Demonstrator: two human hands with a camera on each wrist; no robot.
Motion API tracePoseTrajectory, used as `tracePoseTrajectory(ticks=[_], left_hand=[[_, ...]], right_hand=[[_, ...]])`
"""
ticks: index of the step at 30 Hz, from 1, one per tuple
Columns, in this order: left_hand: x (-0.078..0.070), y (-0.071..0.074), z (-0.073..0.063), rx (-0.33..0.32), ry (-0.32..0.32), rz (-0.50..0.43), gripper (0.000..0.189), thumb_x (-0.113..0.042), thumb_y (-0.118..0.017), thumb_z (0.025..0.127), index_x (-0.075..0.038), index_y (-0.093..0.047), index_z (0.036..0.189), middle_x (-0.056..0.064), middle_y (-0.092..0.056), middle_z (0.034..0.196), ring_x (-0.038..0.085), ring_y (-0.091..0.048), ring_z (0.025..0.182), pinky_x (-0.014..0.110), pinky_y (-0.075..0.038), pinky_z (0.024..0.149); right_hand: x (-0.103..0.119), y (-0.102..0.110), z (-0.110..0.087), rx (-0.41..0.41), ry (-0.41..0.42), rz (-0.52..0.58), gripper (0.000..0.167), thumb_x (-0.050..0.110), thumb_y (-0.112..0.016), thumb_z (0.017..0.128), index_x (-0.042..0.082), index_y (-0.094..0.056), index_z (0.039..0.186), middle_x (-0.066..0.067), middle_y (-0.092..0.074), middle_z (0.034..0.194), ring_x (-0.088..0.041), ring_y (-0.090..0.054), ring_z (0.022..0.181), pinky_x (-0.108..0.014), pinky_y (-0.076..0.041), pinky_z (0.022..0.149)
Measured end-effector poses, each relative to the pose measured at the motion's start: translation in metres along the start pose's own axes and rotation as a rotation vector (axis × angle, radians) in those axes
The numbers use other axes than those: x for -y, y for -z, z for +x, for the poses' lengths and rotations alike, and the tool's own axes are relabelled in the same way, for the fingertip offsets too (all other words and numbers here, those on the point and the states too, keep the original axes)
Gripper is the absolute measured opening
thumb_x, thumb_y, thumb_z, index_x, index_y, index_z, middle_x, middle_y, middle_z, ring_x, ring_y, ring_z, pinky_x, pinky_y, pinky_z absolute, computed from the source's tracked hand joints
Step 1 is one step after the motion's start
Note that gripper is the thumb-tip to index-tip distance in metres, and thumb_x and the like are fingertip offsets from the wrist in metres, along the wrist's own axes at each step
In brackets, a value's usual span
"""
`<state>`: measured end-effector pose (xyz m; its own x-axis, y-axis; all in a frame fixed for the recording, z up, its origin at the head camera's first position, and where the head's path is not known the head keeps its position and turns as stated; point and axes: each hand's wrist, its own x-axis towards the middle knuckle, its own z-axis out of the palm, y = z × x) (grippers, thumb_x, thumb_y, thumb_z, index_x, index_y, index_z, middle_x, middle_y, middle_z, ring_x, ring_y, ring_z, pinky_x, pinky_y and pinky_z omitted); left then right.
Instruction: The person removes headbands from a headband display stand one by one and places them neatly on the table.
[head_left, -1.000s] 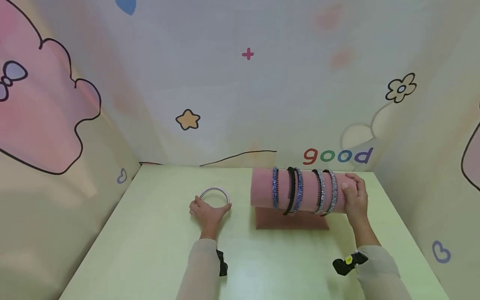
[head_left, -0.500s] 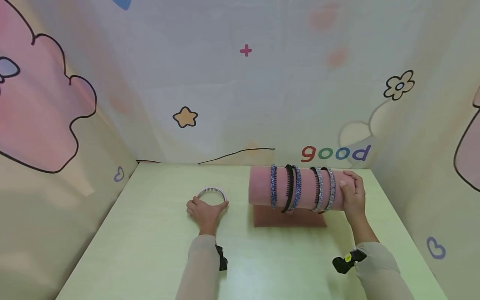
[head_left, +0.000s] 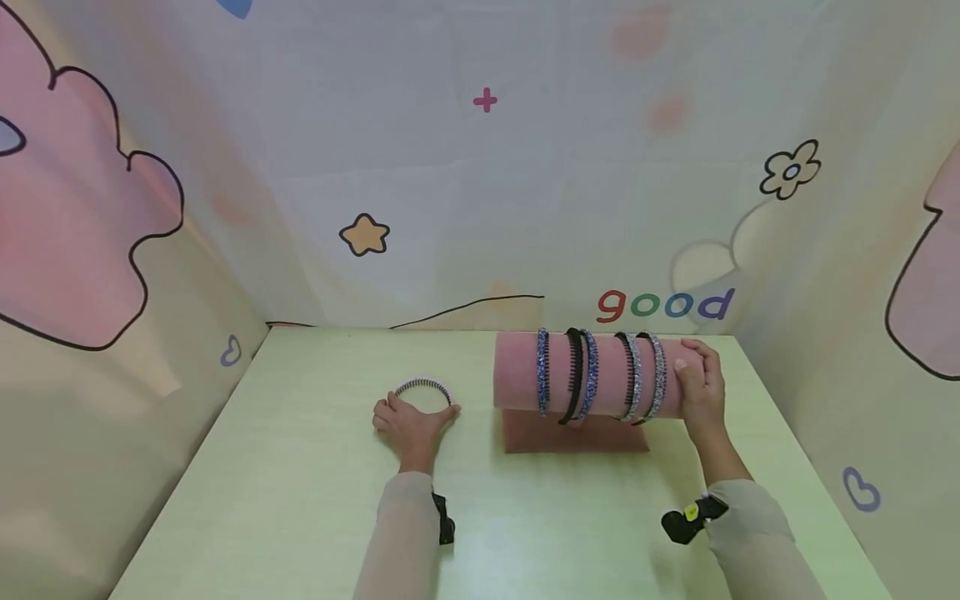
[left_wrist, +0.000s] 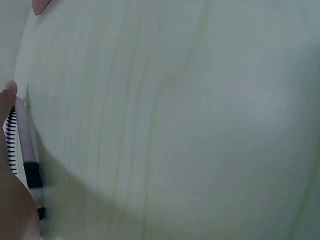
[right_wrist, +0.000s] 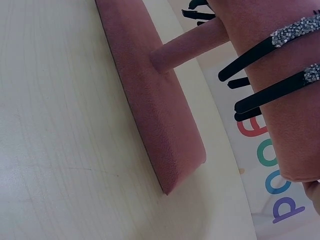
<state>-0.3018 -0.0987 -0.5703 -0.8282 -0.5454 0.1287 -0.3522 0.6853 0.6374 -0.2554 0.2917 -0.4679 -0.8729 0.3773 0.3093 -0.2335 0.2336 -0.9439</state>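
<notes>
My left hand [head_left: 412, 429] pinches a pale toothed headband [head_left: 423, 382] by its two ends, thumb on the right and fingers on the left. The left wrist view catches only the edge of this headband [left_wrist: 26, 132], which has dark bands on its pale outer side. At the right, my right hand [head_left: 703, 392] grips the right end of a pink padded roll [head_left: 517, 371] on a headband stand. Around the roll sit several headbands: glittery blue [head_left: 543, 371], plain black [head_left: 574, 375] and glittery silver [head_left: 659, 375]. Their black ends [right_wrist: 250, 60] show in the right wrist view.
A post [right_wrist: 192, 45] joins the roll to its flat pink base [head_left: 577, 435] on the pale wooden table [head_left: 300, 500]. Printed cloth walls [head_left: 450, 192] enclose the table at the back and both sides.
The head view has shifted slightly, moving the scene a little to the left. Both hands keep their holds on the headband and the roll, with hardly any movement.
</notes>
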Motion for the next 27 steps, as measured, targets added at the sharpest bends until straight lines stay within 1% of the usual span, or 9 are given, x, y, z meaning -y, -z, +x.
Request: tracePoseTrajectory(ticks=[4, 5, 6, 7, 10, 12, 15, 22, 27], left_hand=[[-0.003, 0.004, 0.0, 0.018, 0.005, 0.051, 0.129, -0.071, -0.078, 0.043, 0.005, -0.031, 0.135, 0.026, -0.031, 0.129, 0.039, -0.029, 0.116, 0.05, -0.028, 0.094], [-0.003, 0.005, 0.0, 0.02, 0.008, 0.056, 0.128, -0.071, -0.077, 0.044, 0.005, -0.03, 0.136, 0.026, -0.031, 0.129, 0.039, -0.029, 0.116, 0.05, -0.028, 0.094], [-0.004, 0.006, 0.0, 0.021, 0.011, 0.052, 0.127, -0.071, -0.077, 0.046, 0.004, -0.03, 0.137, 0.026, -0.03, 0.13, 0.039, -0.028, 0.117, 0.05, -0.027, 0.095], [-0.006, 0.008, 0.0, 0.017, 0.017, 0.039, 0.125, -0.07, -0.076, 0.048, 0.003, -0.03, 0.137, 0.025, -0.03, 0.13, 0.039, -0.028, 0.117, 0.051, -0.027, 0.095], [-0.009, 0.015, -0.001, -0.006, 0.046, -0.039, 0.119, -0.067, -0.077, 0.051, -0.001, -0.031, 0.139, 0.024, -0.028, 0.132, 0.039, -0.026, 0.119, 0.051, -0.024, 0.095], [-0.011, 0.02, -0.004, -0.027, 0.068, -0.119, 0.113, -0.062, -0.079, 0.053, -0.005, -0.033, 0.139, 0.022, -0.028, 0.132, 0.039, -0.025, 0.12, 0.052, -0.023, 0.095], [-0.013, 0.027, -0.009, -0.041, 0.078, -0.21, 0.105, -0.057, -0.081, 0.056, -0.009, -0.036, 0.138, 0.019, -0.029, 0.132, 0.037, -0.025, 0.119, 0.052, -0.024, 0.093], [-0.016, 0.036, -0.023, -0.047, 0.012, -0.346, 0.087, -0.05, -0.076, 0.066, -0.011, -0.042, 0.135, 0.015, -0.034, 0.129, 0.034, -0.029, 0.119, 0.051, -0.028, 0.089], [-0.017, 0.042, -0.033, -0.067, -0.033, -0.405, 0.077, -0.047, -0.074, 0.069, -0.015, -0.045, 0.134, 0.011, -0.037, 0.128, 0.031, -0.03, 0.119, 0.05, -0.028, 0.089]], right_hand=[[0.0, -0.002, 0.001, -0.004, 0.005, 0.002, 0.038, 0.034, -0.049, 0.092, 0.022, -0.047, 0.128, -0.003, -0.045, 0.129, -0.017, -0.043, 0.102, -0.034, -0.035, 0.086], [-0.001, -0.002, 0.002, -0.006, -0.002, 0.002, 0.038, 0.033, -0.049, 0.092, 0.021, -0.047, 0.128, -0.002, -0.045, 0.129, -0.016, -0.043, 0.103, -0.033, -0.035, 0.086], [0.005, -0.004, 0.001, -0.014, -0.023, -0.033, 0.039, 0.034, -0.045, 0.094, 0.02, -0.045, 0.13, -0.001, -0.045, 0.129, -0.016, -0.043, 0.102, -0.034, -0.035, 0.086], [0.005, -0.004, 0.001, -0.014, -0.031, -0.026, 0.038, 0.032, -0.045, 0.094, 0.019, -0.044, 0.13, 0.0, -0.044, 0.128, -0.015, -0.043, 0.102, -0.033, -0.035, 0.085], [0.005, -0.006, 0.002, -0.012, -0.049, 0.004, 0.038, 0.026, -0.045, 0.095, 0.015, -0.043, 0.131, 0.004, -0.044, 0.126, -0.013, -0.043, 0.102, -0.03, -0.035, 0.085], [0.005, -0.007, 0.002, -0.007, -0.054, 0.017, 0.038, 0.024, -0.045, 0.095, 0.014, -0.043, 0.132, 0.006, -0.044, 0.125, -0.013, -0.043, 0.102, -0.029, -0.035, 0.085], [0.005, -0.007, 0.002, -0.014, -0.058, 0.018, 0.038, 0.024, -0.046, 0.094, 0.014, -0.044, 0.13, 0.007, -0.045, 0.124, -0.013, -0.042, 0.102, -0.029, -0.034, 0.086], [0.004, -0.001, 0.001, -0.041, -0.072, -0.016, 0.036, 0.029, -0.046, 0.094, 0.022, -0.046, 0.128, 0.004, -0.046, 0.126, -0.015, -0.043, 0.104, -0.033, -0.035, 0.087], [0.006, -0.003, -0.002, -0.03, -0.058, 0.009, 0.035, 0.027, -0.046, 0.094, 0.021, -0.046, 0.129, 0.003, -0.045, 0.126, -0.016, -0.042, 0.105, -0.033, -0.034, 0.089]])
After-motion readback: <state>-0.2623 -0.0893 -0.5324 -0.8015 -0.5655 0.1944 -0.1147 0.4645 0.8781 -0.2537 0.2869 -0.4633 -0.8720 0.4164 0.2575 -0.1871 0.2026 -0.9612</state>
